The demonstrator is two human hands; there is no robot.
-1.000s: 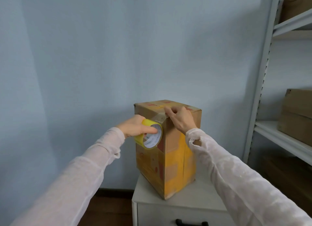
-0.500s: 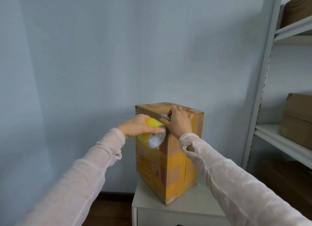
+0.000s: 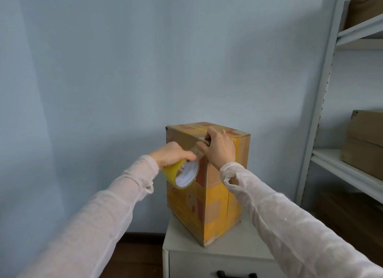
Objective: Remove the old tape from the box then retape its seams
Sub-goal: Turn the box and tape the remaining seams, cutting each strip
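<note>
Since a second ago the right hand (image 3: 219, 148) has gone from lying flat on the box (image 3: 215, 201) top to curling at its near top corner, pinching the strip (image 3: 197, 150) drawn from the roll (image 3: 182, 174); the left hand (image 3: 172, 154) grips the roll beside the box's left face; the box stands upright on the worktop (image 3: 232, 244).

Nothing can be read — the white label (image 3: 187, 175) inside the tape roll (image 3: 170, 172) carries small print too blurred to make out, and the red marks (image 3: 200, 208) on the cardboard box (image 3: 215, 194) are only smudged patches.
</note>
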